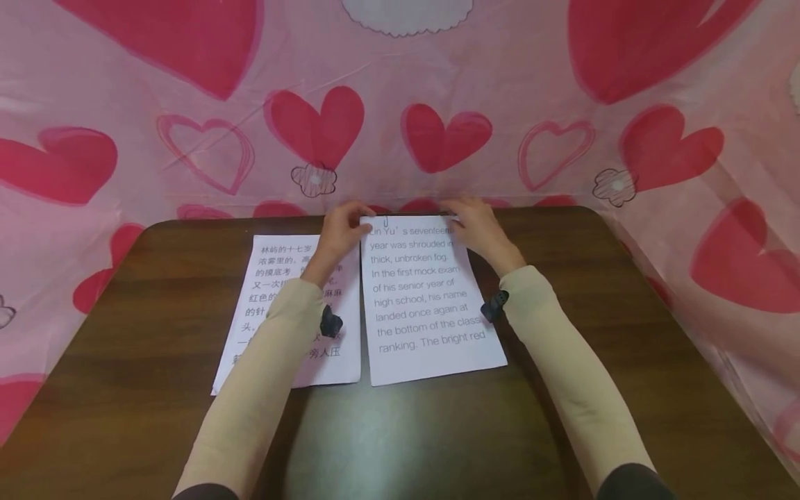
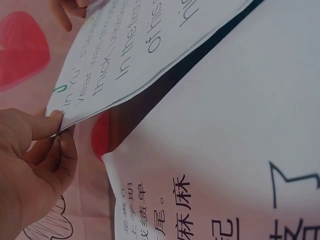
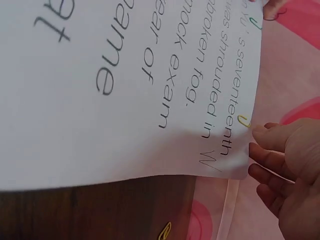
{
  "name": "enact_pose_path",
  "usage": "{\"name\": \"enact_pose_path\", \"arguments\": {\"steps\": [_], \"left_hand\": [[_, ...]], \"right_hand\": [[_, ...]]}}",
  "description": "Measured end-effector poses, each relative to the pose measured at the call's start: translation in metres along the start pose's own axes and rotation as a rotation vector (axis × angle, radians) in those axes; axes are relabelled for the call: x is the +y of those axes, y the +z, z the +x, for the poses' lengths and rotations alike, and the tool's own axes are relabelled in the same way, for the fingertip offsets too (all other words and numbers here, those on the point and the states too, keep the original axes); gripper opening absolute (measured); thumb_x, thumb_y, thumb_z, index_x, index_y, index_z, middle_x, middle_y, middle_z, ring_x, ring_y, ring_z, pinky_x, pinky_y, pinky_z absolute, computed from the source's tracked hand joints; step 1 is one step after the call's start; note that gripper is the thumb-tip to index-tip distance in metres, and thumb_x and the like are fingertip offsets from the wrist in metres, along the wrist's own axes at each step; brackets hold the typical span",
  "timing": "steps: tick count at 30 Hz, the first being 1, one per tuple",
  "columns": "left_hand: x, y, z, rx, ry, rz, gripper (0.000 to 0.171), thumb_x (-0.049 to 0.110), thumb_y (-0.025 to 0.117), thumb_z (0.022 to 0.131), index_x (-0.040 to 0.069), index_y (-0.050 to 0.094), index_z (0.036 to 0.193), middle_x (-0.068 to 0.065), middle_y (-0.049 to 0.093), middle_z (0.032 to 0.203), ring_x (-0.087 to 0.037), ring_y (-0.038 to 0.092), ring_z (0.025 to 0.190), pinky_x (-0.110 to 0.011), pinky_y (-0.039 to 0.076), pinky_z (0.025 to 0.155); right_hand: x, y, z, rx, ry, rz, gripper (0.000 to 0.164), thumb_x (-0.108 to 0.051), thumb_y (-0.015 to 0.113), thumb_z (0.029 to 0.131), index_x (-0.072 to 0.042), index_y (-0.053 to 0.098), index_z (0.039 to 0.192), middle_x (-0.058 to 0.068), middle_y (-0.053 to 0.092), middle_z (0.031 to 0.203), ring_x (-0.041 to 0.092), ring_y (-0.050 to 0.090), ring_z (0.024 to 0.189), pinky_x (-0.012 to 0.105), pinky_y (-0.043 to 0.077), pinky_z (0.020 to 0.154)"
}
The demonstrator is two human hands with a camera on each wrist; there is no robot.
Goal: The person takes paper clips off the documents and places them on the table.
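A stack of white sheets (image 1: 425, 364) printed in English lies tilted up at its top end, with a green paper clip (image 2: 60, 89) at the top left and a yellow paper clip (image 3: 243, 121) at the top right. My left hand (image 1: 340, 230) pinches the top left corner between thumb and fingers. At the top right corner, my right hand (image 3: 295, 172) has loosely bent fingertips against the paper's edge, the thumb beside the yellow clip. Left of this stack lies another stack of sheets (image 1: 269, 281) printed in Chinese, partly hidden under my left forearm.
Both stacks are over a dark brown wooden table (image 1: 156, 333). Another yellow paper clip (image 3: 165, 231) lies on the tabletop near the right hand. A pink cloth (image 1: 387, 69) with red hearts hangs behind the table's far edge.
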State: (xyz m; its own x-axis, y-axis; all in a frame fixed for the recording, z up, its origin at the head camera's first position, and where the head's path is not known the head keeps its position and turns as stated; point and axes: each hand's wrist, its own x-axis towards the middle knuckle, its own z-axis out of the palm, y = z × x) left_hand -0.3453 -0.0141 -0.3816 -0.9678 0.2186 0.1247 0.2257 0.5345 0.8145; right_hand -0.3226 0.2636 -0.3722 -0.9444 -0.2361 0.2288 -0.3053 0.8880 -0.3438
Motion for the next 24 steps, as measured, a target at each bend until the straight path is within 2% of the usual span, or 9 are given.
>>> {"name": "enact_pose_path", "arguments": {"steps": [8,15,20,24], "left_hand": [[0.0017,-0.0004,-0.0029,0.002,-0.042,-0.019,0.027,0.007,0.065,0.095,0.009,0.067,0.122,-0.012,0.063,0.125,-0.027,0.054,0.107,-0.04,0.048,0.098],[0.0016,-0.0016,-0.0029,0.015,-0.026,-0.012,0.027,0.005,0.066,0.094,0.008,0.068,0.121,-0.013,0.065,0.123,-0.027,0.056,0.106,-0.038,0.048,0.096],[0.0032,-0.0025,-0.0041,0.012,-0.026,-0.014,0.027,0.005,0.065,0.094,0.008,0.068,0.121,-0.013,0.065,0.125,-0.027,0.056,0.107,-0.039,0.049,0.096],[0.0048,-0.0033,-0.0051,0.008,-0.032,-0.015,0.027,0.004,0.066,0.094,0.009,0.068,0.121,-0.012,0.065,0.128,-0.028,0.058,0.111,-0.041,0.05,0.101]], "right_hand": [[-0.0015,0.0038,0.0027,-0.098,0.038,0.018,0.044,-0.015,0.062,0.098,-0.007,0.056,0.141,0.019,0.053,0.146,0.039,0.042,0.138,0.058,0.031,0.113],[-0.0013,0.0041,0.0047,-0.107,0.052,0.085,0.036,-0.015,0.063,0.098,-0.007,0.062,0.132,0.015,0.063,0.137,0.035,0.052,0.13,0.052,0.032,0.104],[-0.0009,0.0015,0.0024,-0.114,0.063,0.163,0.03,-0.013,0.061,0.098,-0.004,0.063,0.127,0.017,0.065,0.131,0.035,0.056,0.126,0.053,0.033,0.115],[-0.0019,-0.0008,-0.002,-0.149,0.096,0.235,0.03,-0.016,0.06,0.1,-0.007,0.059,0.128,0.015,0.065,0.128,0.032,0.057,0.121,0.05,0.039,0.116]]}}
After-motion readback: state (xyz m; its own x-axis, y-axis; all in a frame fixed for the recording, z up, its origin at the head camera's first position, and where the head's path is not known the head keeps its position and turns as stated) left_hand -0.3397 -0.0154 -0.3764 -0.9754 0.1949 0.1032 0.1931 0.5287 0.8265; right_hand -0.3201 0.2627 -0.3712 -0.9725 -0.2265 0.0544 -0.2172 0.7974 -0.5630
